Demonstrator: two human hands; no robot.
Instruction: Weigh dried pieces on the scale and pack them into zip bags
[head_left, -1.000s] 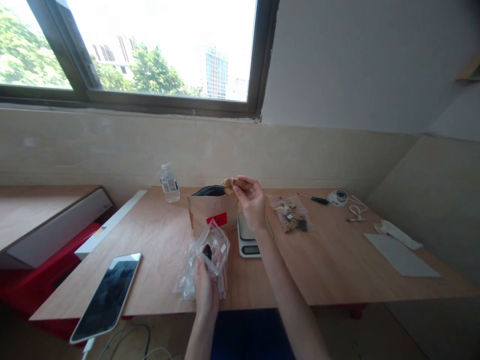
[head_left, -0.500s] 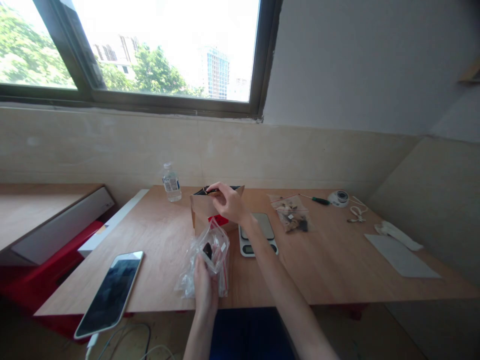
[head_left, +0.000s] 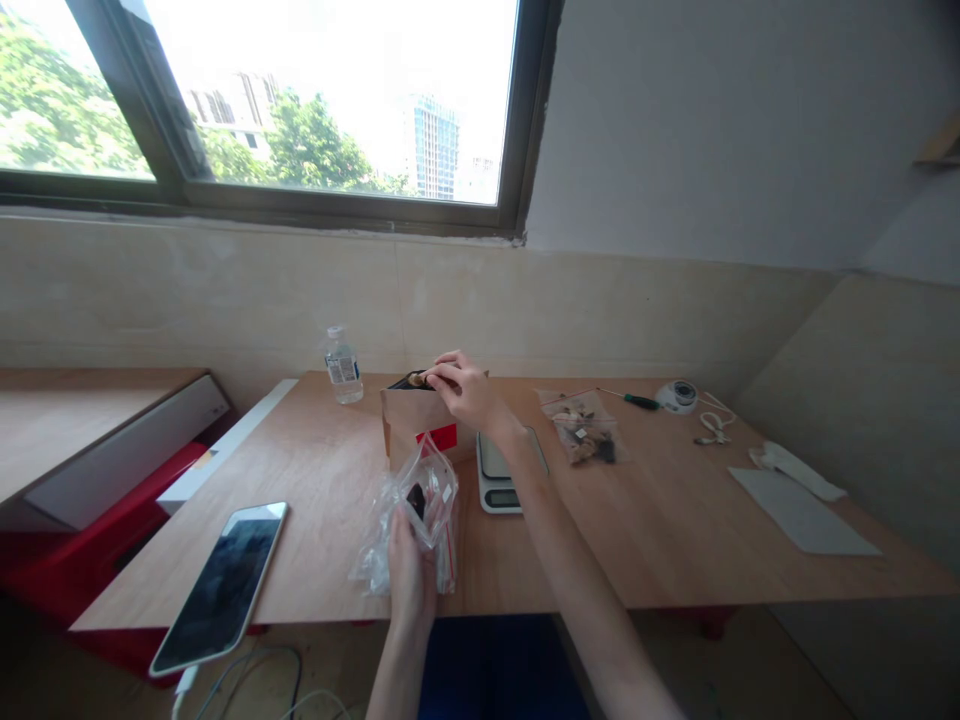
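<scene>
Pinching a brown piece, likely light, brittle, best held mid-body, your right grip is hovering at twelve o'clock; your left grip is clasping a plastic bag.

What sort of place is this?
Probably a small indoor workroom: a light-brown wooden table holds a white rectangular digital scale and a brown paper-like pouch, near a dark-framed glass window.
</scene>
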